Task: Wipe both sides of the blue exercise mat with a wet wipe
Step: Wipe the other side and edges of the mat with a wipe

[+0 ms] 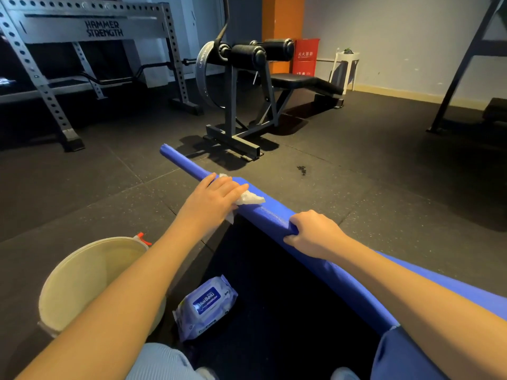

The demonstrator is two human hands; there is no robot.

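The bucket (90,283) stands on the floor (384,174), left of the wipes pack (204,307). The mat (274,212) is behind them.
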